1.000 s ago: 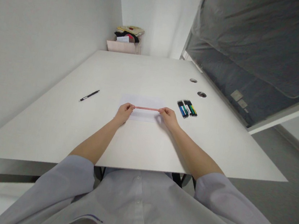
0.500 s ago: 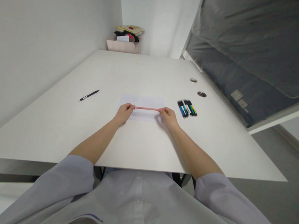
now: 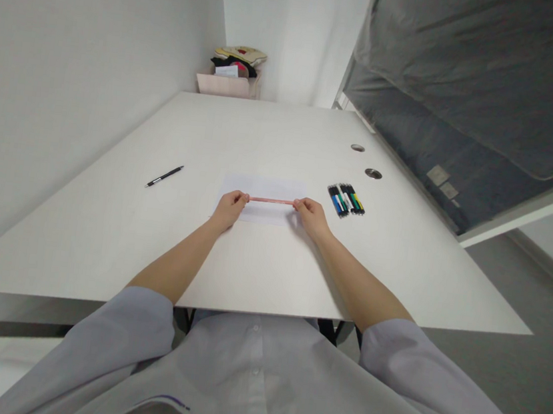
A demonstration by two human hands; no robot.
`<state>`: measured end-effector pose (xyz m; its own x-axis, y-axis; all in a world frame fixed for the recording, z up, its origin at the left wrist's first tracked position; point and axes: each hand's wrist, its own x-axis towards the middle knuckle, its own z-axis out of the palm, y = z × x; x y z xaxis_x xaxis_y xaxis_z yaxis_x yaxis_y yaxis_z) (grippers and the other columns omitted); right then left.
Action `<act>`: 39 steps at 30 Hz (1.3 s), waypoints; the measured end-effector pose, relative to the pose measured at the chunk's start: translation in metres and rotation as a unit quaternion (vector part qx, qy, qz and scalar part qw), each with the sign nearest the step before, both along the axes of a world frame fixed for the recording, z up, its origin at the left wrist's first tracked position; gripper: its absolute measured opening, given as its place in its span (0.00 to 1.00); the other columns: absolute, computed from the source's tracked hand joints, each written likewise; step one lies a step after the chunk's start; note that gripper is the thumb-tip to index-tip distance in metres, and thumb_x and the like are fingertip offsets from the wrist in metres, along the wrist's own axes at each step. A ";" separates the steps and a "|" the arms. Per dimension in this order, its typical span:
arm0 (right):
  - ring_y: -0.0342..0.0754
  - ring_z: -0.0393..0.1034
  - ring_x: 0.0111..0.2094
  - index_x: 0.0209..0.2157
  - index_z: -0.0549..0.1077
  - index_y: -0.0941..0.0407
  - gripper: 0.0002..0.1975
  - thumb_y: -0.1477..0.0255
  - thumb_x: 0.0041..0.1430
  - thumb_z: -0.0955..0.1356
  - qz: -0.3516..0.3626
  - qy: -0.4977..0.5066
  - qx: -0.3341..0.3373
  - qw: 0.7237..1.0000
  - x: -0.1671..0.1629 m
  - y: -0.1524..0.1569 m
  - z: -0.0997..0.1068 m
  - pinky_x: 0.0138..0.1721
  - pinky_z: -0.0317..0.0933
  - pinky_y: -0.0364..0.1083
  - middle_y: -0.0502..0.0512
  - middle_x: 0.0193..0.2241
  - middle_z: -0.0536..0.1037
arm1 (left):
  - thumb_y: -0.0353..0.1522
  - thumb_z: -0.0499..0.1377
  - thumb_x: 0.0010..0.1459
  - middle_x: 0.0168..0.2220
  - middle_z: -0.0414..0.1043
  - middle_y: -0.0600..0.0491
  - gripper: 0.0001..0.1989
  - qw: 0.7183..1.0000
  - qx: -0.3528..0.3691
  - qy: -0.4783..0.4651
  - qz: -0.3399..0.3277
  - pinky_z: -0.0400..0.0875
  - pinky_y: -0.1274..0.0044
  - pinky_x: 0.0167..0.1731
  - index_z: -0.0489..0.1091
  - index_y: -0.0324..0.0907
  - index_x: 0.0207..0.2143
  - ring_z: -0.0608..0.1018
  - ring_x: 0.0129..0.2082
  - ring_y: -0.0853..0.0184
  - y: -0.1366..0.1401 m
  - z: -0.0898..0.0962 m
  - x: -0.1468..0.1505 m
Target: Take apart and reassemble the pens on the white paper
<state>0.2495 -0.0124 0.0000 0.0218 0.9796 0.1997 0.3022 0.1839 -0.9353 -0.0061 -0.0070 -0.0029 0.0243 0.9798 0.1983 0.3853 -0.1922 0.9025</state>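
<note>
A thin, straight pinkish-red strip [image 3: 271, 200] runs level between my two hands; whether it is stiff or stretched I cannot tell. My left hand [image 3: 230, 209] pinches its left end between thumb and fingers. At the opposite end, my right hand [image 3: 311, 217] grips it the same way. Under the strip lies a sheet of white paper [image 3: 271, 186], flat on the table, its lower corners partly covered by my hands.
A black pen [image 3: 164, 177] lies on the white table [image 3: 249, 264] to the left. Several markers [image 3: 346, 201] with blue, green, white and yellow labels sit side by side to the right. Two round grommets [image 3: 373, 174] are farther back. A box [image 3: 223, 85] holding cloth items stands beyond the far edge.
</note>
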 end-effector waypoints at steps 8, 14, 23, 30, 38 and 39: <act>0.45 0.56 0.25 0.23 0.69 0.54 0.23 0.47 0.52 0.65 0.008 -0.008 0.000 1.000 0.000 -0.003 0.004 0.28 0.51 0.45 0.49 0.19 0.65 | 0.42 0.54 0.60 0.20 0.60 0.58 0.15 1.000 0.008 0.000 -0.001 0.55 0.76 0.25 0.69 0.41 0.27 0.61 0.22 0.70 0.000 0.000 0.001; 0.44 0.54 0.23 0.22 0.68 0.54 0.25 0.46 0.51 0.65 0.002 -0.006 0.002 1.000 -0.002 -0.004 0.005 0.26 0.49 0.45 0.48 0.18 0.63 | 0.42 0.54 0.60 0.20 0.60 0.57 0.16 1.000 0.006 0.006 0.003 0.54 0.76 0.25 0.68 0.41 0.26 0.61 0.22 0.70 -0.001 0.002 0.001; 0.44 0.53 0.22 0.22 0.68 0.54 0.26 0.44 0.51 0.65 0.001 -0.011 0.001 1.000 -0.002 -0.004 0.005 0.26 0.49 0.46 0.48 0.17 0.62 | 0.45 0.54 0.60 0.20 0.60 0.57 0.17 1.000 0.010 0.007 0.001 0.54 0.76 0.25 0.68 0.41 0.26 0.61 0.22 0.69 -0.001 0.001 0.000; 0.44 0.53 0.22 0.22 0.68 0.54 0.25 0.45 0.51 0.65 -0.007 -0.015 -0.005 1.000 -0.003 -0.006 0.007 0.25 0.49 0.45 0.48 0.17 0.62 | 0.45 0.54 0.59 0.20 0.59 0.57 0.18 1.000 0.009 0.010 0.002 0.54 0.76 0.25 0.68 0.41 0.25 0.61 0.22 0.70 -0.001 0.002 0.000; 0.45 0.54 0.23 0.21 0.68 0.54 0.25 0.46 0.52 0.64 -0.007 -0.021 0.000 1.000 -0.002 -0.005 0.007 0.26 0.49 0.45 0.48 0.17 0.62 | 0.48 0.54 0.58 0.20 0.58 0.57 0.19 1.000 0.004 0.011 0.003 0.53 0.76 0.25 0.67 0.42 0.25 0.60 0.23 0.69 -0.001 0.001 0.001; 0.45 0.55 0.23 0.21 0.68 0.54 0.25 0.46 0.53 0.65 -0.007 -0.022 0.001 1.000 -0.002 -0.005 0.007 0.26 0.50 0.45 0.48 0.17 0.62 | 0.49 0.53 0.58 0.20 0.58 0.57 0.20 1.000 0.003 0.012 0.003 0.53 0.76 0.25 0.67 0.42 0.25 0.60 0.23 0.68 -0.001 0.001 0.001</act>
